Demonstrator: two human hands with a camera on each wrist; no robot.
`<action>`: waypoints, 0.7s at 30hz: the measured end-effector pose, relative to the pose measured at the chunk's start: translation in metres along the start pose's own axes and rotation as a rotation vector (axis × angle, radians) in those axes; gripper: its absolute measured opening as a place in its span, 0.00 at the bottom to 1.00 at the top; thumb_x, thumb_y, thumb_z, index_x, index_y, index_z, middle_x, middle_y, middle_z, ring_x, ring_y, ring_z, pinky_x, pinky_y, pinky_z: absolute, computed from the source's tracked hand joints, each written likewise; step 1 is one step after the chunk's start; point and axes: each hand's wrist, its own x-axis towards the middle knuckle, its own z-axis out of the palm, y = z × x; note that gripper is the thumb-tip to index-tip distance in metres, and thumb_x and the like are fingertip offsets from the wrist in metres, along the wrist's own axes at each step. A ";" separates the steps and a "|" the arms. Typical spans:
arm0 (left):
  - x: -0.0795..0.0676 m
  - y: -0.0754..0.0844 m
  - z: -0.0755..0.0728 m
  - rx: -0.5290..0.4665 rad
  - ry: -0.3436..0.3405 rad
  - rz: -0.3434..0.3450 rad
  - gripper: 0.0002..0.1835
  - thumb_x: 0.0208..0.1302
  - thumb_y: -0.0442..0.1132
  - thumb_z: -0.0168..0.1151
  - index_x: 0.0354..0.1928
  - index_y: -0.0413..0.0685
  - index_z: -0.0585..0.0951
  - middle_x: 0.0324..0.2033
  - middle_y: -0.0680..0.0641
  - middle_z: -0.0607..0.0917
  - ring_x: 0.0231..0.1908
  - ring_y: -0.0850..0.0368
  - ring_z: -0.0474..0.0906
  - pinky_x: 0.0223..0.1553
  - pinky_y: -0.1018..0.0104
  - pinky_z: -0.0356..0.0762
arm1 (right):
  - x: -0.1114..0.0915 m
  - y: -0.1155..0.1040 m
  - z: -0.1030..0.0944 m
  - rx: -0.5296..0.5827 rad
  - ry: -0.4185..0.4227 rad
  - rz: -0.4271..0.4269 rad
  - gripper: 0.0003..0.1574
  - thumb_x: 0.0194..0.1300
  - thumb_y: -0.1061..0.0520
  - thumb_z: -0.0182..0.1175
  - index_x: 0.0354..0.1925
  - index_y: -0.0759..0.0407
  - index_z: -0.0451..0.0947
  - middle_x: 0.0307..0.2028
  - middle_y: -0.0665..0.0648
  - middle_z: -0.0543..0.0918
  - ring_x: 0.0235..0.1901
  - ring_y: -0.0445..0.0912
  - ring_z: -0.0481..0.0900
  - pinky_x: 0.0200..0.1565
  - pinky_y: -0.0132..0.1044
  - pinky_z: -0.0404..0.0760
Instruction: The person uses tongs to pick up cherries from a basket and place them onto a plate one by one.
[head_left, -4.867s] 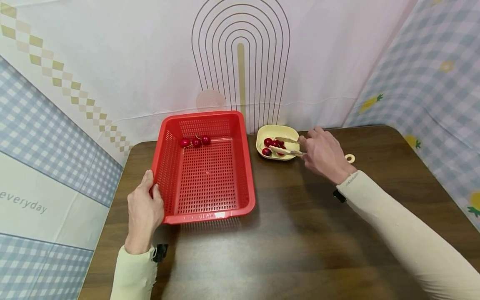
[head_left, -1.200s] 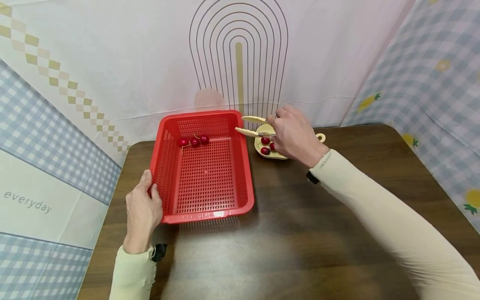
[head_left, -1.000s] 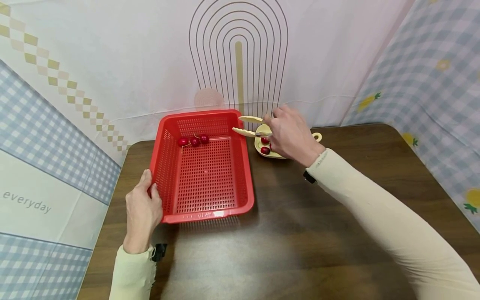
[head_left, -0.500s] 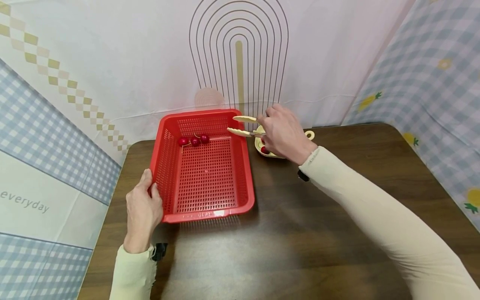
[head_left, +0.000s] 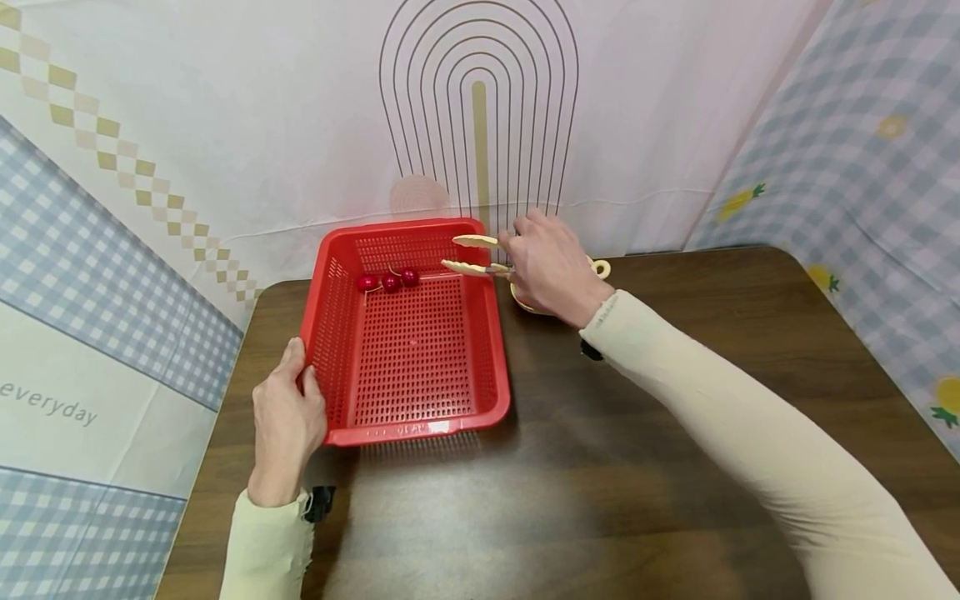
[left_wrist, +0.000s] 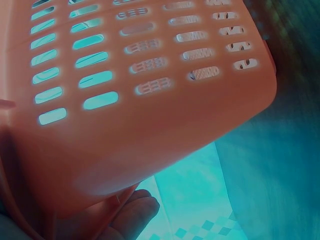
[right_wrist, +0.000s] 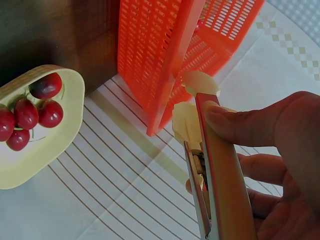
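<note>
My left hand (head_left: pixel 288 412) grips the left rim of a red perforated plastic basket (head_left: pixel 412 367); in the left wrist view a finger (left_wrist: pixel 137 212) shows beneath that rim. Three cherries (head_left: pixel 390 283) with stems lie at the back left of the basket. My right hand (head_left: pixel 551 265) holds pale yellow tongs (head_left: pixel 472 268) by their metal arms. Their tips are apart and hang over the basket's right rim, with no cherry visible between them. A pale yellow dish (right_wrist: pixel 75 107) holds several cherries (right_wrist: pixel 26 114); in the head view my right hand covers most of it.
The dish's ring handle (head_left: pixel 602 268) sticks out right of my right hand. All of this stands on a dark wooden table (head_left: pixel 645 467). A white patterned cloth (head_left: pixel 300 117) hangs along the table's back edge, and checked cloth (head_left: pixel 870 183) at the right.
The tongs were among the cherries in the dish several seconds ago. My right hand has since carried them left to above the basket's rim. My left hand and the basket have hardly moved.
</note>
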 end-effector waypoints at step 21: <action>0.000 0.000 0.000 0.008 0.007 0.014 0.26 0.73 0.30 0.52 0.71 0.39 0.71 0.70 0.38 0.73 0.67 0.35 0.74 0.65 0.39 0.72 | 0.012 -0.013 0.009 0.032 0.004 -0.022 0.14 0.62 0.62 0.61 0.46 0.65 0.86 0.36 0.62 0.85 0.38 0.54 0.76 0.41 0.42 0.77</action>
